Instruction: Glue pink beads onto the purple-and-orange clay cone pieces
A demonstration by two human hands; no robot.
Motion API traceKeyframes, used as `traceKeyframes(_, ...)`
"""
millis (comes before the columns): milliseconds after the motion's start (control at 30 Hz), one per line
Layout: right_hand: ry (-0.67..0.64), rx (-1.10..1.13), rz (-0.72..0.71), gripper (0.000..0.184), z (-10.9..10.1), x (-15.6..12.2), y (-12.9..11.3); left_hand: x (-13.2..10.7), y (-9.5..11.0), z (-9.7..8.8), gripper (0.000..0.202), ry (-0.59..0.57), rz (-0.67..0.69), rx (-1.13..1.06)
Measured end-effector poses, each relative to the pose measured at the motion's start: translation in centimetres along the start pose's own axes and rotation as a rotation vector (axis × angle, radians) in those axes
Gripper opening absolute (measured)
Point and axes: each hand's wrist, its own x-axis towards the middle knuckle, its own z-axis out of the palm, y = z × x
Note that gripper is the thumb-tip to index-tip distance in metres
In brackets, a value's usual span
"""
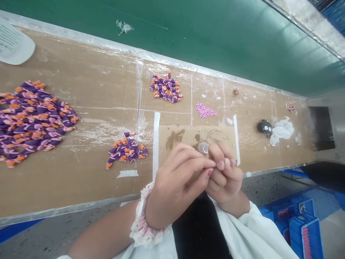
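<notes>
My left hand, with a lacy scrunchie round its wrist, meets my right hand above the front edge of the worktable. Thumb and fingers of both hands are pinched together at the tips. Whatever is between them is too small or hidden to make out. Just behind the fingers a small round clear container stands on a taped-down cardboard sheet with wet stains. Beyond it lies a patch of tiny pink and purple pieces.
Small purple, orange and pink figures lie in a large pile, a near pile and a far pile. To the right are a black object with eyes and white tissue. Blue crates stand on the floor.
</notes>
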Motion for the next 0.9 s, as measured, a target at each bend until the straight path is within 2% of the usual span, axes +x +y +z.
traceKeyframes(200,-0.005,-0.060,-0.042,0.034,-0.05,-0.02,0.18,0.23,0.42,-0.05,0.016,-0.012,-0.032,0.029)
traceKeyframes(533,0.031,-0.384,-0.168,0.036,0.19,-0.07,0.36,0.54,0.63,-0.41,0.014,-0.045,-0.009,0.105)
traceKeyframes(900,0.021,-0.379,-0.156,0.035,0.01,-0.52,0.47,0.68,0.60,-0.44,0.018,-0.036,0.031,0.149)
